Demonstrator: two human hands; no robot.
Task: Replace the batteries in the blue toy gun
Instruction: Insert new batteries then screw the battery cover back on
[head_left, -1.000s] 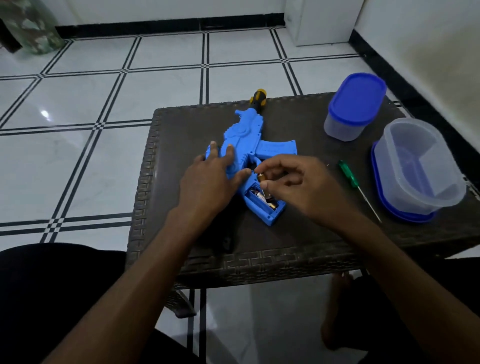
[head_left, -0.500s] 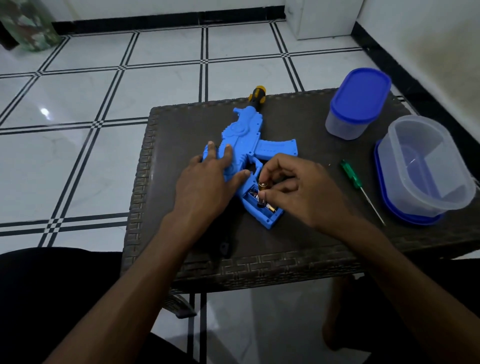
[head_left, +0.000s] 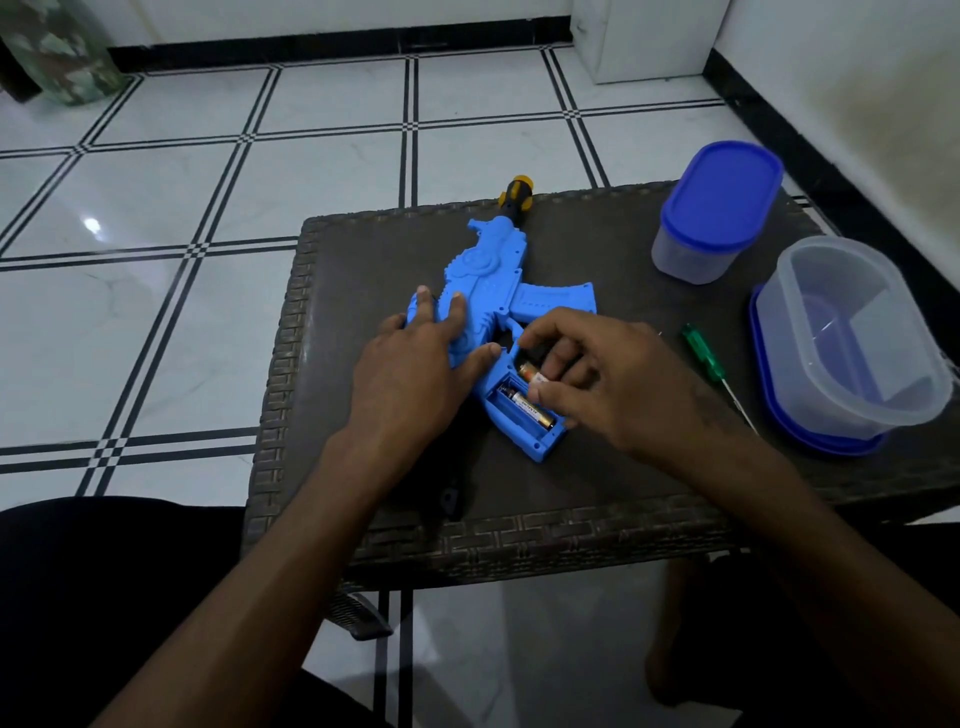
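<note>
The blue toy gun (head_left: 493, 291) lies flat on the dark woven worktop (head_left: 363, 260), its grip compartment open with one battery (head_left: 530, 413) seated inside. The left hand (head_left: 415, 374) rests on the gun body with fingers spread and fairly straight, while the right hand (head_left: 597, 384) pinches a second battery (head_left: 532, 375) just above the compartment. A green screwdriver (head_left: 706, 358) lies near the right hand, beside an open tub (head_left: 852, 338) and a lidded tub (head_left: 711, 213).
</note>
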